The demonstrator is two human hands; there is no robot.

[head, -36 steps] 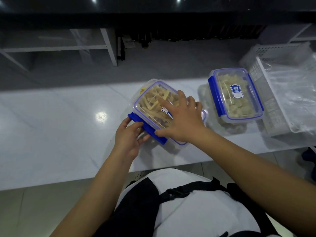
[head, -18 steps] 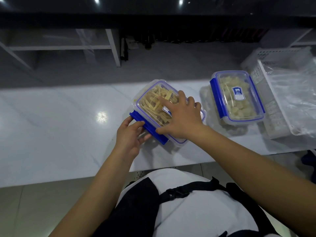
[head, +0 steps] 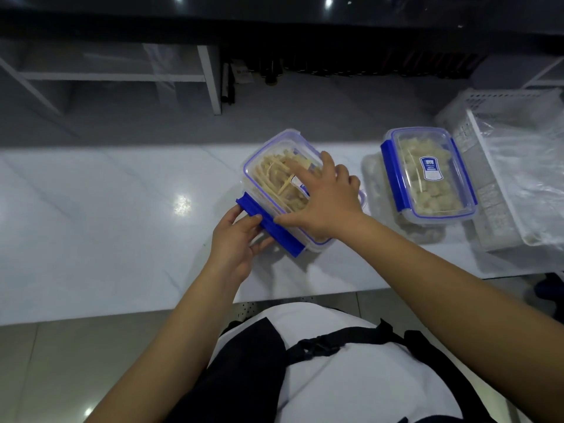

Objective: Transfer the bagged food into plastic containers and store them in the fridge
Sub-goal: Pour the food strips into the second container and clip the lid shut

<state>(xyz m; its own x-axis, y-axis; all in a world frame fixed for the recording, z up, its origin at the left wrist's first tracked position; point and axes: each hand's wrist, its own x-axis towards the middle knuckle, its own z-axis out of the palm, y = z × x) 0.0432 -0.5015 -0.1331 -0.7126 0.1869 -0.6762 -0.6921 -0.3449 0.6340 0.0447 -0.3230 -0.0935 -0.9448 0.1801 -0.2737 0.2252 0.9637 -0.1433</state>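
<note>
Pressing flat on a clear lid, the right hand lies with its fingers spread and straight over the near box, hiding the lid's right half and most of its label. This box sits on the white counter, turned at an angle, full of pale strips. The left hand holds the blue latch on the box's near-left side, thumb on top and fingers curled beneath; how firmly it grips cannot be told, and the fingertips are hidden under the flap. A latch on the box's far-right side is mostly covered by the right hand.

Right of that box, apart from it, stands a second box, lidded, holding pale cubes, its blue side latch folded down. What it rests on is a blurry clear shape, hard to make out. Further right, a white basket holds crumpled plastic bags, cut off by the frame edge. Beyond the box, shelving stands in dim, unclear shadow.
</note>
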